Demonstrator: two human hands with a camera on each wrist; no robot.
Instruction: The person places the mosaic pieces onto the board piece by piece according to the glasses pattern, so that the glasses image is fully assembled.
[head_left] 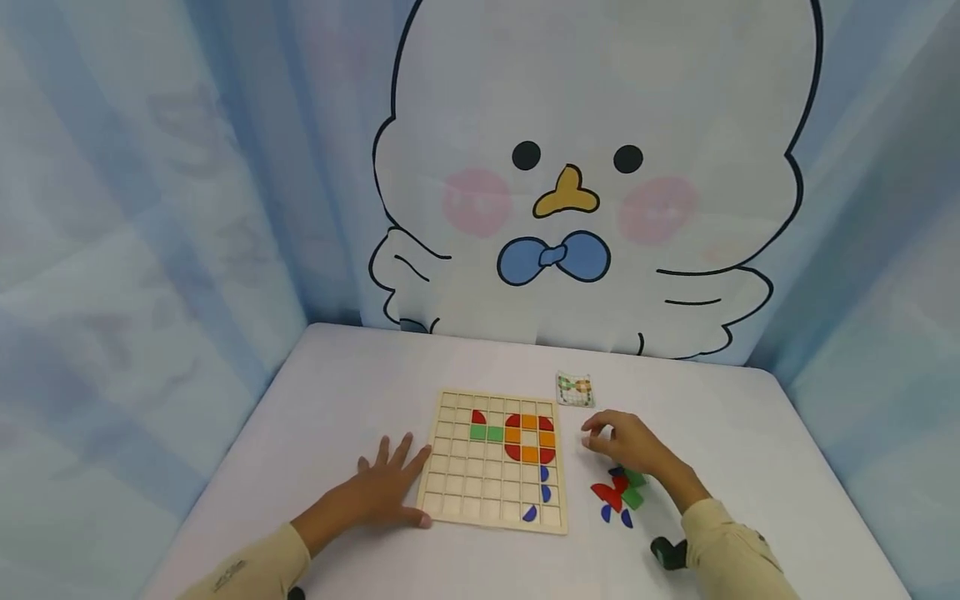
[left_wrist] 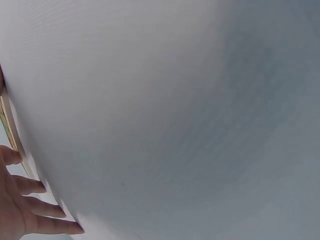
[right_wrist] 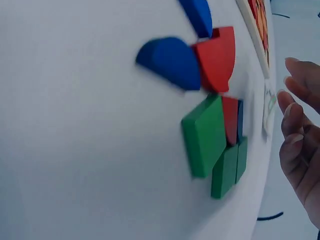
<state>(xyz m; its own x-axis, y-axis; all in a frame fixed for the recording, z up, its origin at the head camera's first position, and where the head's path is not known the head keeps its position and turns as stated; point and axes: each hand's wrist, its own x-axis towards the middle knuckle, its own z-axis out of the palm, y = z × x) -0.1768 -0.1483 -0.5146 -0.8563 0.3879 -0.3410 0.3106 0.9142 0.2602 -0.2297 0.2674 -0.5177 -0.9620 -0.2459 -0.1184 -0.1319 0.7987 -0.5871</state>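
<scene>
Lying spread on the white table, my left hand [head_left: 378, 493] touches the left edge of a wooden grid board [head_left: 468, 487] with thumb and forefinger. Red, orange and green pieces fill part of the board's upper right, including a green square [head_left: 477, 432]. Three blue pieces sit lower down near its right side. My right hand [head_left: 630, 442] hovers right of the board, fingers loosely bent and nothing seen between them. Below it is a loose pile with a green square block [right_wrist: 205, 135], a red curved block [right_wrist: 217, 60] and a blue half-round block [right_wrist: 170, 62].
A small printed pattern card [head_left: 575, 389] lies behind the board's top right corner. Light blue curtains [head_left: 150, 250] flank the table, and a cartoon bird backdrop [head_left: 570, 100] rises at its far edge. A dark wrist-worn device [head_left: 666, 553] shows beside the right sleeve.
</scene>
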